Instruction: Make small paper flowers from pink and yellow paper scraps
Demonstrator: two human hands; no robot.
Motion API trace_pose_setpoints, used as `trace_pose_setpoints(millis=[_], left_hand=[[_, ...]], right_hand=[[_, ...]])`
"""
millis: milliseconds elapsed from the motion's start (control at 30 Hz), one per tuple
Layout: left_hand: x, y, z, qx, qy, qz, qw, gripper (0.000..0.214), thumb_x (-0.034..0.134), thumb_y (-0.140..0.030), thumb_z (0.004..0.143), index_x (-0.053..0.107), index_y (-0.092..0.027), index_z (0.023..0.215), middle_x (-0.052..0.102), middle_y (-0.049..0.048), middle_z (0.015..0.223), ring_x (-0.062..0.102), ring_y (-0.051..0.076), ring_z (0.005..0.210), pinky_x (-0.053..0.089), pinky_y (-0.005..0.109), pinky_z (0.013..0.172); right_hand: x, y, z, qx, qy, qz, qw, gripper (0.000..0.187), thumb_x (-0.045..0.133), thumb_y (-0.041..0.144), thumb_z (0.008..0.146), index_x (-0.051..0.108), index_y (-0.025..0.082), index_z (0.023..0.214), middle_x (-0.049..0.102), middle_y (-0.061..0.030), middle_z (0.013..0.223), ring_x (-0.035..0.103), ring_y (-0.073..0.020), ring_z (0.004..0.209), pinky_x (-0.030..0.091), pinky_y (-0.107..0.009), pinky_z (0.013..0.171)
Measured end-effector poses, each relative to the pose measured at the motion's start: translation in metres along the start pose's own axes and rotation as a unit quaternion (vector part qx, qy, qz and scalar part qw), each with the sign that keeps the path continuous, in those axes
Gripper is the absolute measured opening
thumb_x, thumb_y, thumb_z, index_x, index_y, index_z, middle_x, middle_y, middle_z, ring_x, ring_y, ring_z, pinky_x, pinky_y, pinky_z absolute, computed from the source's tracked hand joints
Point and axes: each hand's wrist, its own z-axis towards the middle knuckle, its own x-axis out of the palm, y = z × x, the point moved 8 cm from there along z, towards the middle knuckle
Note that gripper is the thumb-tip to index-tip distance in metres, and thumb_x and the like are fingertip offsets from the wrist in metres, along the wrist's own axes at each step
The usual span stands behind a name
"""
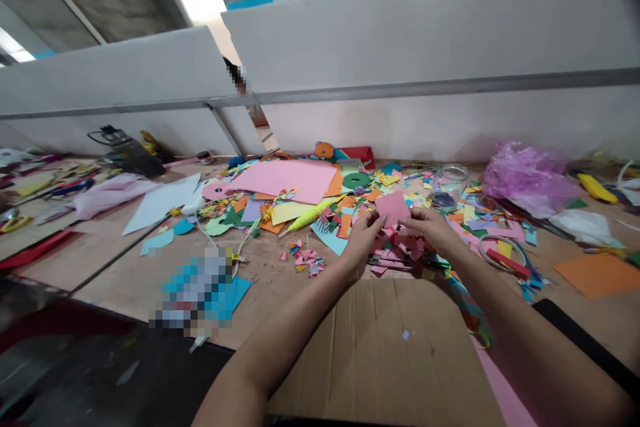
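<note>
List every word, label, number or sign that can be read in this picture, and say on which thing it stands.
No text can be read anywhere.
The pink paper, held by the left hand and the right hand, is blank.
The cardboard shows no print.
The blue item to the left of it is blurred over and unreadable.

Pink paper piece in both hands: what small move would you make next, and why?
I would probably bring the pink paper piece down onto the cardboard sheet before working it further. The left hand and right hand pinch its lower corners above a lumpy heap of pink scraps; the cardboard nearer the person looks flat and mostly bare.
</note>
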Motion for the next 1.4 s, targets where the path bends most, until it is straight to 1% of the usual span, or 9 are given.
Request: trace_pose_setpoints(millis=[133, 367, 567, 800, 933, 1033, 1167, 1300, 1400], left_hand=[[-0.006, 0.005, 0.003, 0.011, 0.001, 0.009, 1.000, 0.035, 0.067, -0.048, 0.076, 0.049, -0.018, 0.070, 0.045, -0.0041, 0.064, 0.041, 0.010, 0.061, 0.033, 0.024, 0.060], [-0.004, 0.005, 0.000, 0.040, 0.036, 0.075, 0.996, 0.029, 0.065, -0.040, 0.079, 0.051, -0.017, 0.069, 0.045, -0.0031, 0.066, 0.040, 0.011, 0.065, 0.029, 0.026, 0.061], [-0.011, -0.005, -0.001, 0.041, -0.010, -0.052, 0.998, 0.036, 0.066, -0.051, 0.081, 0.056, -0.017, 0.076, 0.051, -0.0016, 0.072, 0.048, 0.012, 0.068, 0.038, 0.025, 0.067], [-0.004, 0.008, -0.007, -0.010, 0.018, -0.064, 0.998, 0.036, 0.072, -0.048, 0.076, 0.063, -0.014, 0.083, 0.060, 0.0013, 0.073, 0.054, 0.013, 0.068, 0.039, 0.025, 0.064], [-0.007, 0.010, -0.004, 0.004, 0.038, -0.019, 0.999, 0.030, 0.072, -0.043, 0.075, 0.063, -0.014, 0.081, 0.060, 0.0010, 0.073, 0.051, 0.013, 0.068, 0.037, 0.025, 0.064], [-0.011, 0.003, -0.003, 0.026, 0.037, -0.007, 0.999, 0.028, 0.074, -0.039, 0.074, 0.061, -0.015, 0.078, 0.057, -0.0007, 0.074, 0.048, 0.012, 0.069, 0.036, 0.024, 0.065], [-0.018, -0.003, -0.007, -0.005, -0.010, -0.078, 0.997, 0.034, 0.070, -0.048, 0.078, 0.057, -0.017, 0.076, 0.052, -0.0026, 0.069, 0.047, 0.011, 0.065, 0.037, 0.023, 0.063], [-0.009, 0.001, -0.011, -0.045, 0.022, -0.095, 0.994, 0.040, 0.072, -0.055, 0.076, 0.065, -0.016, 0.081, 0.064, 0.0025, 0.076, 0.055, 0.013, 0.069, 0.040, 0.024, 0.063], [-0.007, 0.007, -0.011, -0.045, 0.023, -0.103, 0.993, 0.041, 0.074, -0.054, 0.073, 0.068, -0.014, 0.079, 0.065, 0.0037, 0.074, 0.055, 0.013, 0.067, 0.041, 0.025, 0.064]], right_hand=[[0.002, 0.001, -0.001, 0.021, 0.015, 0.003, 1.000, 0.047, 0.072, 0.063, 0.070, 0.055, 0.019, 0.063, 0.045, 0.0041, 0.060, 0.041, -0.0125, 0.057, 0.033, -0.025, 0.054], [-0.010, 0.008, 0.004, -0.020, -0.026, 0.041, 0.999, 0.037, 0.075, 0.053, 0.069, 0.060, 0.019, 0.069, 0.052, 0.0028, 0.067, 0.046, -0.0145, 0.065, 0.037, -0.028, 0.063], [0.000, -0.002, 0.002, 0.057, 0.001, 0.065, 0.996, 0.033, 0.082, 0.045, 0.060, 0.063, 0.018, 0.067, 0.060, 0.0004, 0.064, 0.049, -0.0144, 0.058, 0.038, -0.029, 0.058], [0.010, 0.006, -0.006, 0.042, -0.043, 0.124, 0.990, 0.035, 0.081, 0.048, 0.061, 0.061, 0.020, 0.070, 0.063, -0.0004, 0.068, 0.052, -0.0151, 0.061, 0.040, -0.029, 0.059], [0.002, 0.012, -0.004, 0.014, -0.040, 0.090, 0.995, 0.037, 0.080, 0.051, 0.064, 0.065, 0.020, 0.075, 0.061, 0.0004, 0.072, 0.054, -0.0157, 0.067, 0.042, -0.029, 0.063], [-0.001, 0.009, -0.001, 0.026, -0.025, 0.061, 0.997, 0.038, 0.082, 0.050, 0.060, 0.061, 0.020, 0.066, 0.055, 0.0028, 0.064, 0.048, -0.0138, 0.060, 0.039, -0.028, 0.059], [0.009, 0.003, -0.003, 0.061, 0.004, 0.054, 0.997, 0.036, 0.081, 0.047, 0.059, 0.058, 0.020, 0.063, 0.056, 0.0027, 0.060, 0.043, -0.0124, 0.055, 0.034, -0.027, 0.054], [0.011, 0.008, -0.008, 0.046, -0.046, 0.100, 0.993, 0.033, 0.079, 0.046, 0.064, 0.058, 0.020, 0.065, 0.063, 0.0000, 0.066, 0.045, -0.0125, 0.055, 0.035, -0.027, 0.054], [0.015, 0.009, -0.009, 0.032, -0.044, 0.105, 0.993, 0.032, 0.078, 0.045, 0.067, 0.058, 0.020, 0.065, 0.061, 0.0006, 0.064, 0.045, -0.0128, 0.056, 0.037, -0.027, 0.055]])
